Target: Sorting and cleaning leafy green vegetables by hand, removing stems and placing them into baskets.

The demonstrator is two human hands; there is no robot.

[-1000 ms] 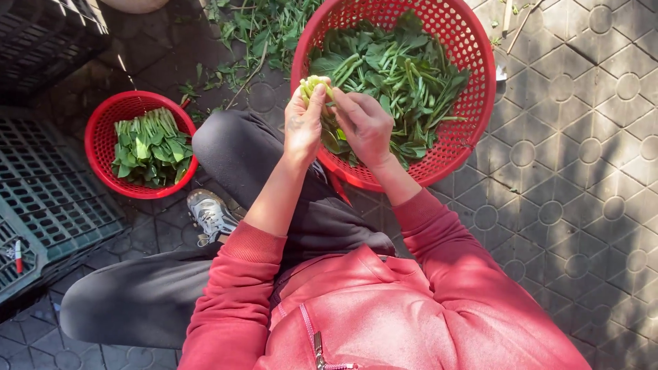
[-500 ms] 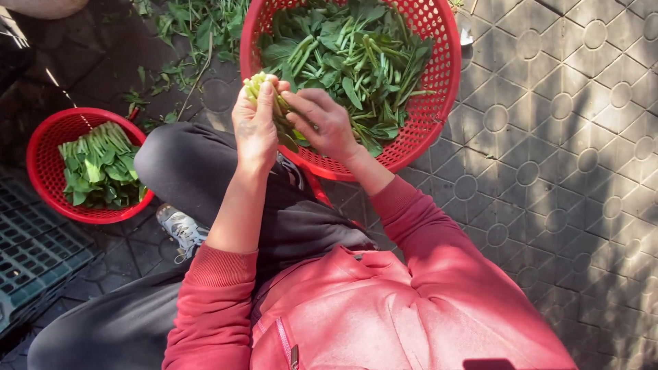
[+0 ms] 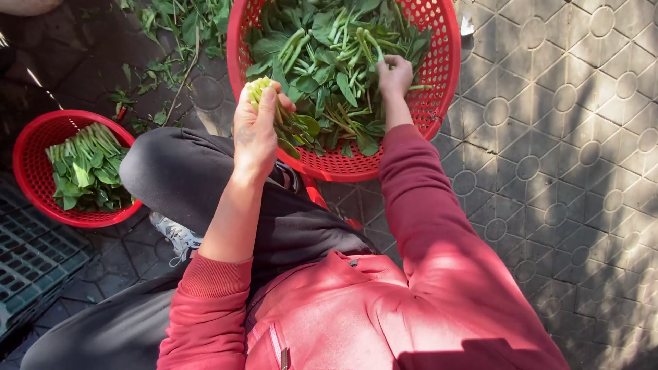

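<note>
The left hand (image 3: 255,130) is closed around a small bunch of greens (image 3: 288,123), cut stem ends up, at the near left rim of the big red basket (image 3: 439,75). The right hand (image 3: 395,74) reaches into the loose leafy pile in that basket, fingers pinched on a stem (image 3: 378,53). The greens look light and limp, with leaves that bruise easily, so the firmer stalks seem the better place to hold; a smaller red basket (image 3: 27,144) of trimmed greens sits on the paving at far left.
</note>
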